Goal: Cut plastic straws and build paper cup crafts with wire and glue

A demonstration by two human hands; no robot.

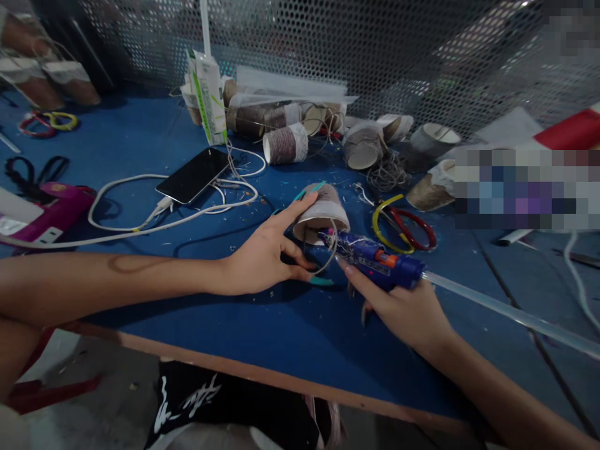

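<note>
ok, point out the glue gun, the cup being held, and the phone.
glue gun [379,264], head view, on its blue body.
paper cup [323,212], head view, on its wrapped side wall.
phone [193,175], head view, on the middle of its dark screen.

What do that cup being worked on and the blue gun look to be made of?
The cup under the left hand looks like paper wound with brownish twine: matte, ribbed rows show on its side. The glue gun in the right hand seems moulded plastic, blue and slightly glossy, with a translucent glue stick behind, likely waxy plastic.
</note>
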